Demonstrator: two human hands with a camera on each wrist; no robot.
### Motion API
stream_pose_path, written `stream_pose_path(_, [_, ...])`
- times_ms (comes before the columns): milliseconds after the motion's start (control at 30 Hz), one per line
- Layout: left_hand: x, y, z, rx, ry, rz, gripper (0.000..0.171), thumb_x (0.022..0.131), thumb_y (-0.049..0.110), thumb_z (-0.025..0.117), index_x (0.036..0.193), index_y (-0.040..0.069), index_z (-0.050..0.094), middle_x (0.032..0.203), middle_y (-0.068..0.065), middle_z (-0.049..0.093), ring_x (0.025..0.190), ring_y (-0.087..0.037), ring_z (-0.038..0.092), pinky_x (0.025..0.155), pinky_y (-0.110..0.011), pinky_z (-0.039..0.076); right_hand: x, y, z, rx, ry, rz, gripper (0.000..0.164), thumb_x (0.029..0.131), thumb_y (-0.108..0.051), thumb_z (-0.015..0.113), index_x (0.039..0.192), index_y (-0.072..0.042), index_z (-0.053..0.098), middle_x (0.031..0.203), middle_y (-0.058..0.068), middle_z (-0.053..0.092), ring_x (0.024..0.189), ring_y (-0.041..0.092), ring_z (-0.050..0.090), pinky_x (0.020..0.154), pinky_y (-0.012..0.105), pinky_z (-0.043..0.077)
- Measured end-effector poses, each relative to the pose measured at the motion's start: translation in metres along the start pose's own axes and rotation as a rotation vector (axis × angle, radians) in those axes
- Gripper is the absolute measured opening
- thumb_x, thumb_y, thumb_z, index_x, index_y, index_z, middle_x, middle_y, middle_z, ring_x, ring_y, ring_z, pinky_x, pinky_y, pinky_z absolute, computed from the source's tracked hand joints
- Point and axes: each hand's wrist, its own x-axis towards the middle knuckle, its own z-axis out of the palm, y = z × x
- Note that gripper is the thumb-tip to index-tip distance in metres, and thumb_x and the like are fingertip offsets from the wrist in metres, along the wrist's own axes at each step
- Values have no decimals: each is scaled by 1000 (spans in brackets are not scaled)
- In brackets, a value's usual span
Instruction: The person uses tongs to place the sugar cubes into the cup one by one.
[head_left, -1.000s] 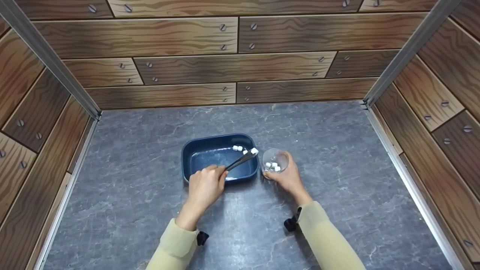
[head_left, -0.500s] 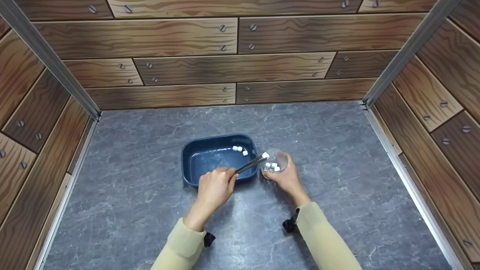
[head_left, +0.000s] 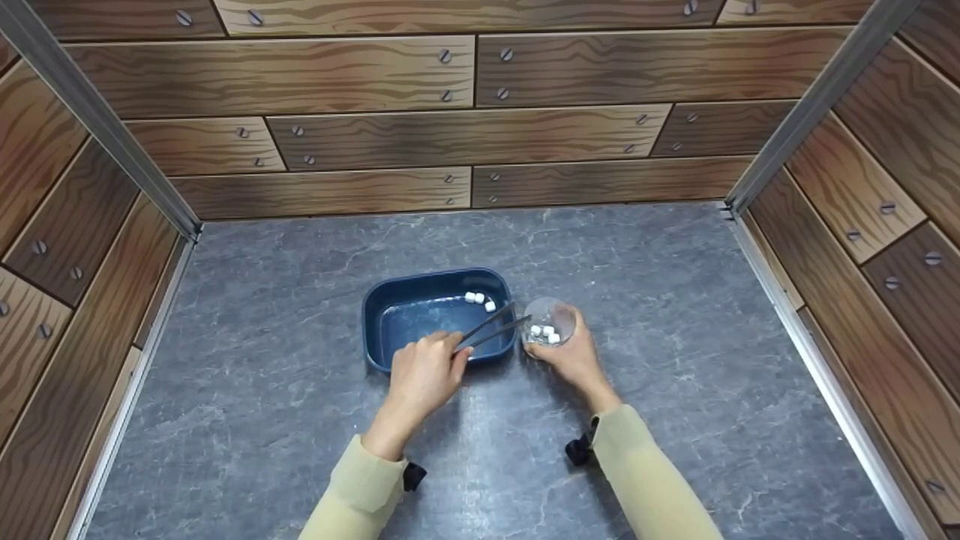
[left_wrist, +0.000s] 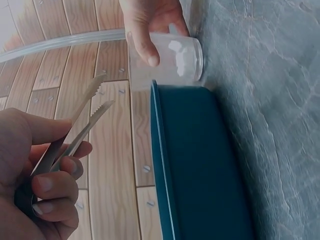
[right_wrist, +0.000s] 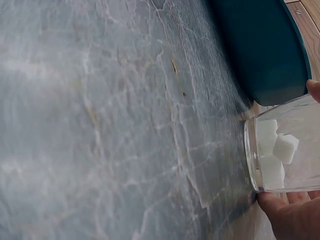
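Note:
My left hand (head_left: 426, 375) grips metal tongs (left_wrist: 87, 129) with serrated tips. The tongs are spread, with nothing between their tips, over the right rim of a dark blue tray (head_left: 397, 283). Beside that rim my right hand (head_left: 583, 361) wraps round a clear cup (head_left: 550, 309); its thumb and fingers show on either side. Several white cubes (right_wrist: 285, 148) lie at the bottom of the cup. Inside the tray, three more small white cubes (head_left: 479, 298) sit near its far right corner. One tong tip reaches the cup's left edge in the head view.
The tray and cup stand on a grey marbled surface (head_left: 300, 315). Wood-patterned panels (head_left: 375, 135) enclose it at the back and sides, with metal rails (head_left: 806, 97) along the corners.
The tongs carried a white cube rightward from over the tray to the cup, then spread and let it go. The left hand has since drawn back slightly; the right hand stays around the cup.

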Motion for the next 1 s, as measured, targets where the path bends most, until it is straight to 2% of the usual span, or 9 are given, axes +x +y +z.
stream_pose_path(333, [-2, -20, -3, 39, 18, -75, 21, 92, 27, 70, 97, 7, 74, 76, -3, 65, 53, -26, 61, 44, -39, 45, 0, 0, 0, 12, 3, -6, 101, 62, -18, 92, 143, 3, 35, 138, 29, 47, 126, 39, 46, 106, 49, 33])
stream_pose_path(633, [-1, -39, 3, 108, -53, -150, 24, 93, 28, 68, 100, 6, 74, 81, -8, 67, 54, -28, 61, 47, -43, 47, 0, 0, -1, 10, -5, 1, 101, 64, -18, 92, 144, 3, 34, 138, 29, 46, 127, 39, 45, 107, 47, 32])
stream_pose_path(800, [1, -44, 10, 142, -90, -149, 20, 93, 27, 68, 96, 8, 74, 78, -7, 66, 54, -29, 60, 48, -44, 48, 0, 0, -1, 9, -4, -1, 100, 63, -18, 92, 143, 3, 35, 137, 29, 47, 125, 39, 47, 106, 48, 33])
stream_pose_path(1000, [7, -48, 18, 167, -84, -130, 18, 92, 25, 68, 83, 9, 71, 74, -7, 65, 57, -34, 62, 50, -48, 48, 0, 1, 0, 34, 0, -11, 98, 63, -17, 93, 141, 3, 37, 136, 28, 48, 124, 38, 47, 106, 48, 34])
